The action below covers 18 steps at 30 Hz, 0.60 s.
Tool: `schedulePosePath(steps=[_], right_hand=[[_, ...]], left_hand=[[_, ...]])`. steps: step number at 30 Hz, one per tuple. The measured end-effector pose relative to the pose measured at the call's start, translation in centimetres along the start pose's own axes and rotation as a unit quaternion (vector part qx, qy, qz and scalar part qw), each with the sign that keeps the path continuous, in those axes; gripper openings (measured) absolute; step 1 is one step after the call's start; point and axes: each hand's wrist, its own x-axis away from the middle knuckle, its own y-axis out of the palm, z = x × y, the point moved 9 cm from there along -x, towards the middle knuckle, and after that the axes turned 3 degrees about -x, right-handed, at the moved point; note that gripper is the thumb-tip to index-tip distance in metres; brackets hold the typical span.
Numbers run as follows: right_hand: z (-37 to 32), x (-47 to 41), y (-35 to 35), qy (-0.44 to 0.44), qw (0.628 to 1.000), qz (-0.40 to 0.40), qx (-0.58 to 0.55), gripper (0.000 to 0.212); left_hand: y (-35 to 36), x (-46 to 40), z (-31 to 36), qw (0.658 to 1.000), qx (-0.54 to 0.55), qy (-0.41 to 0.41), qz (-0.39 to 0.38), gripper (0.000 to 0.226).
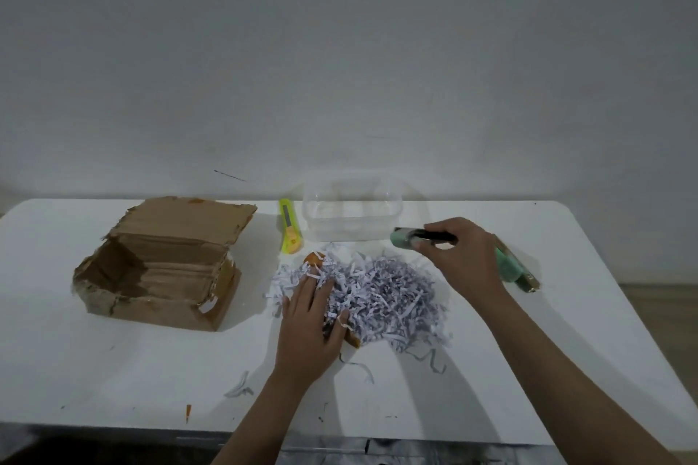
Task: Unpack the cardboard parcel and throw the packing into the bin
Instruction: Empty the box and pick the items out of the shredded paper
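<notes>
While the left hand presses flat on shredded paper, green object in the right hand's grip.

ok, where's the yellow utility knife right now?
In the head view, the yellow plastic utility knife lies on the white table left of centre, between the open brown cardboard box and the clear plastic tub, just behind the shredded-paper pile.

White table. Torn-open cardboard parcel near the left edge, flap folded back. Heap of shredded paper at the middle; left hand lies flat on its left side, fingers spread. Right hand grips a mint-green and black item above the heap. Yellow utility knife and clear plastic tub at the far edge.
</notes>
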Motion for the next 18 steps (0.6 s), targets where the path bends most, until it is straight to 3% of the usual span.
schedulePosePath(steps=[3, 12, 18], right_hand=[[3.1, 1.2, -4.0, 0.005, 0.992, 0.073, 0.101, 0.023], [10.2, 4.3, -4.5, 0.032, 0.968, 0.09, 0.231, 0.014], [7.1, 5.9, -4.0, -0.097, 0.961, 0.159, 0.205, 0.017]], left_hand=[[0.2, 0.0, -0.1, 1.0, -0.005, 0.002, -0.005, 0.056], [0.0, 0.0, 0.2, 1.0, 0.001, 0.011, -0.009, 0.057], [-2.3, 0.7, 1.1, 0.992, 0.114, 0.034, 0.048, 0.046]])
